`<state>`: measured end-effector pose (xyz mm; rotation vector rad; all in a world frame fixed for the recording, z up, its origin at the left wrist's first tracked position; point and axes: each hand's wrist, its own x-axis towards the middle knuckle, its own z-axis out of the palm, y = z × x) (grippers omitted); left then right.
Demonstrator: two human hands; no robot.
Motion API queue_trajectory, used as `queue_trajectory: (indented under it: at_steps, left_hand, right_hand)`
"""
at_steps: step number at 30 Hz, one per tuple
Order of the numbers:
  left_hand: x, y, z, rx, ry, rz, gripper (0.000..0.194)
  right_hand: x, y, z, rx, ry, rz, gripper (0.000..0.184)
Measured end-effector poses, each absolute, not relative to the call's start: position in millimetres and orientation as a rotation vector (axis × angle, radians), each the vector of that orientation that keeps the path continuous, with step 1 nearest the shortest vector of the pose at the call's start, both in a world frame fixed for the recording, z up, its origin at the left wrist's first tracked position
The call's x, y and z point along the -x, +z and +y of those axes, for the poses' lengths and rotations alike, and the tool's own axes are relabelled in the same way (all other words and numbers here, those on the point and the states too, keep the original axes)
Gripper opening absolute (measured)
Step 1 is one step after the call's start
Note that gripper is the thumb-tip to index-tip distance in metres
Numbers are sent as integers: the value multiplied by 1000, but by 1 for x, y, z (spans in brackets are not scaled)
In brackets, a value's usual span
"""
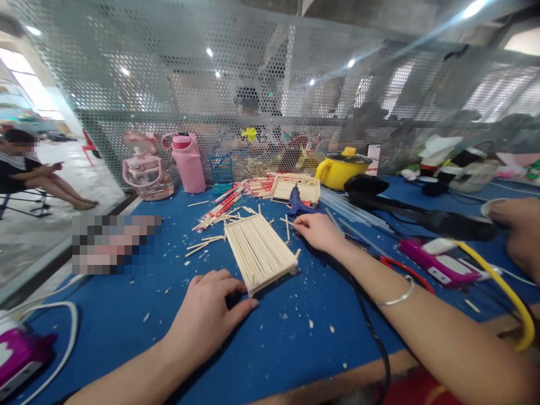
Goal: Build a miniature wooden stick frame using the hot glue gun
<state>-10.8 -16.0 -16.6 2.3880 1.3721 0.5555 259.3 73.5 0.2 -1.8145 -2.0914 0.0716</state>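
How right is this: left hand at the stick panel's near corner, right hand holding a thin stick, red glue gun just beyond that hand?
The glue gun is blue, not red, in the head view; left hand, stick panel, right hand and thin stick are as you say.

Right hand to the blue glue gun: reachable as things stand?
Probably yes. The right hand is just on the near side of the blue glue gun, with nothing evident between them. Its fingertips seem to be on a short stick, though, so it may need to let go first.
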Motion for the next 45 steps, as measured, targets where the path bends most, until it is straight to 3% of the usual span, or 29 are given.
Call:
queue_trajectory:
  at_steps: [4,8,12,17,20,29,45]
  left_hand:
    - [13,-15,-14,-2346,587,1402,21]
    - [19,-14,-11,-2332,613,1426,21]
    - [23,-18,-9,-2289,675,1434,20]
    - [24,-19,-8,-2181,849,1430,26]
    - [24,-18,-8,-2125,935,1387,18]
    - [22,-20,-9,-2099,1017,1381,12]
    - [20,-18,-11,-2009,1059,1385,8]
  right_hand:
    - [-260,-6,78,1831,17,-2082,24]
    - [-254,7,67,1791,-107,-1979,37]
    - [-226,43,33,1293,-316,-1945,24]
    - [-180,54,-2,958,-41,-2279,18]
    - [-169,39,-1,871,17,-2301,19]
    - [-167,25,3,785,-120,-2393,18]
    - [-161,23,-1,826,-85,-2351,19]
